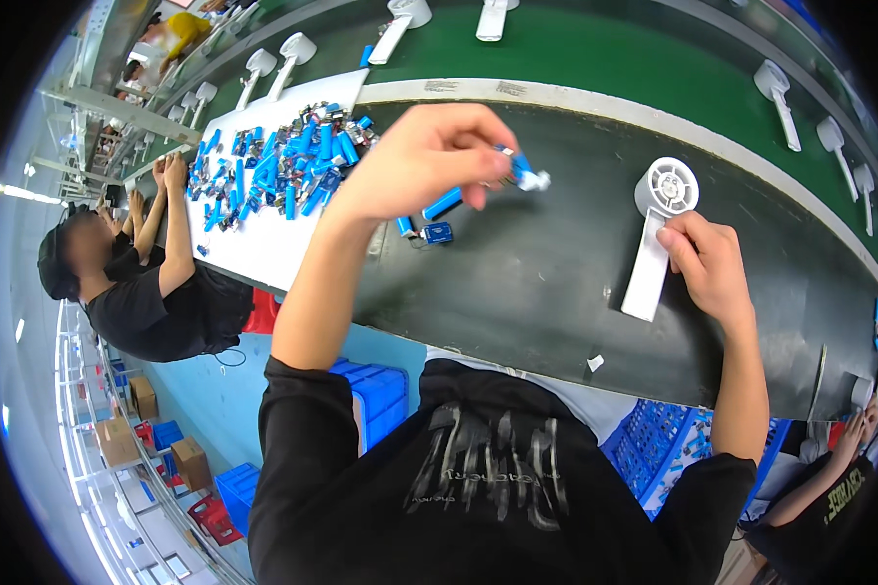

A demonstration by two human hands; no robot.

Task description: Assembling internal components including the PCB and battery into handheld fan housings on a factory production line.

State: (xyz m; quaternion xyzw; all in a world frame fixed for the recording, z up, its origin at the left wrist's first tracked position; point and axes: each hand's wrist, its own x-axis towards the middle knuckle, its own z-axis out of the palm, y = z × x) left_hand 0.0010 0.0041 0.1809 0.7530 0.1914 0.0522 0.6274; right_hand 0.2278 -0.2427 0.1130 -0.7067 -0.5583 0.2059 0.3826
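Observation:
Over the dark work table point(517, 283), my left hand point(434, 161) pinches a small blue-and-white part point(527, 174) between thumb and fingers. Motion blurs that part, so its exact kind is unclear. Below my left hand lie a blue battery cell point(444, 204) and a small blue circuit board point(437, 233). To the right, my right hand point(707, 258) is closed on the handle of a white handheld fan point(646, 268). The fan lies on the table with its round grille head at the far end and its handle pointing toward me.
A heap of blue battery cells with boards point(288, 161) covers a white board at left. Beyond a pale rail, more white fans point(776, 97) lie on a green belt point(595, 58). A paper scrap point(595, 363) sits near the front edge. Co-workers point(146, 283) are at both sides.

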